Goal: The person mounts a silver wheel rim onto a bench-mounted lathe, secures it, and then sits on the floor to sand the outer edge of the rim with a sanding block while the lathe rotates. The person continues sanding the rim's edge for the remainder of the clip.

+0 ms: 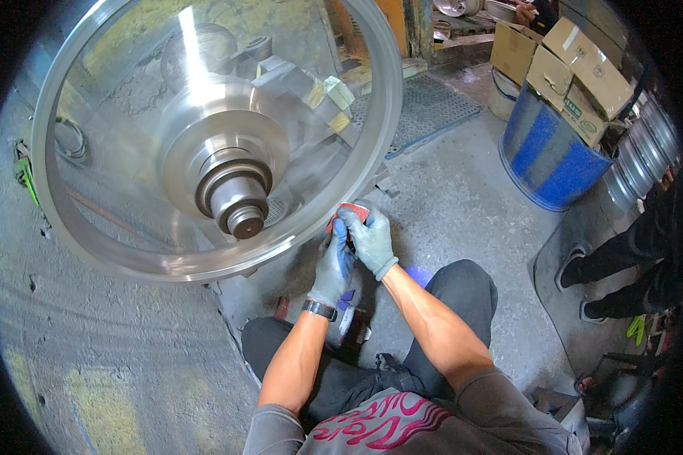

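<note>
Both my hands wear grey gloves and come together just below the lower right edge of a large metal wheel rim (396, 98). Between their fingers is a piece of red sandpaper (354, 211), partly covered. My left hand (331, 271), with a dark band at its wrist, closes on it from the left. My right hand (373, 239) has its fingers bent over it from the right. Whether the sandpaper touches the rim I cannot tell. The rim's inside is smeared as if spinning, around a shiny stepped metal hub (239, 197).
A blue drum (542, 163) topped with cardboard boxes (580, 68) stands at the far right, beside stacked metal rims (645, 148). Another person's dark-clad legs (622, 254) are at the right. A perforated metal plate (432, 110) lies on the floor behind the rim.
</note>
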The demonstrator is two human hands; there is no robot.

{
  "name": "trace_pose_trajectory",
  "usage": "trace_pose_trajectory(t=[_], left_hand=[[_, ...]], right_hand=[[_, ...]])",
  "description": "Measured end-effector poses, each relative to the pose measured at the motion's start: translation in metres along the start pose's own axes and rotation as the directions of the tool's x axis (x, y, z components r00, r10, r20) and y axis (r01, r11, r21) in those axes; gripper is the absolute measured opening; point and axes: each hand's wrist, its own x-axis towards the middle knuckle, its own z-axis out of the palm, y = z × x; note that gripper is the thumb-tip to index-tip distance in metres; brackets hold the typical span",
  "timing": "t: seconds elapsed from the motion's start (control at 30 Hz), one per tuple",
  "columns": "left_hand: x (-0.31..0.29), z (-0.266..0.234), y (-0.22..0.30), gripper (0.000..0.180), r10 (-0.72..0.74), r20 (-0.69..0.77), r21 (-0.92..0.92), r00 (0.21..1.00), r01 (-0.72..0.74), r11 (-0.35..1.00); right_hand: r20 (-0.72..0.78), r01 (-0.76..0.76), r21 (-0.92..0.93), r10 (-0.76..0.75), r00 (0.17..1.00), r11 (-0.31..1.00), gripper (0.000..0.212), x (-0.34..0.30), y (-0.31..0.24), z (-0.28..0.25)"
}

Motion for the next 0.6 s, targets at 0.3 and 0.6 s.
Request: trace_pose_trajectory(t=[0.3,0.6], left_hand=[[-0.001,0.000,0.003,0.052,-0.019,-0.011,-0.002,1.000,0.019,1.000],[-0.005,-0.004,0.002,0.049,-0.031,-0.062,0.022,0.998,0.032,0.999]], right_hand=[[0.018,-0.031,0.065,0.030,0.999,0.997,0.025,0.002,0.008,-0.001],[0.029,-0.014,-0.061,0.016,0.999,0.998,0.026,-0.001,0.012,-0.001]])
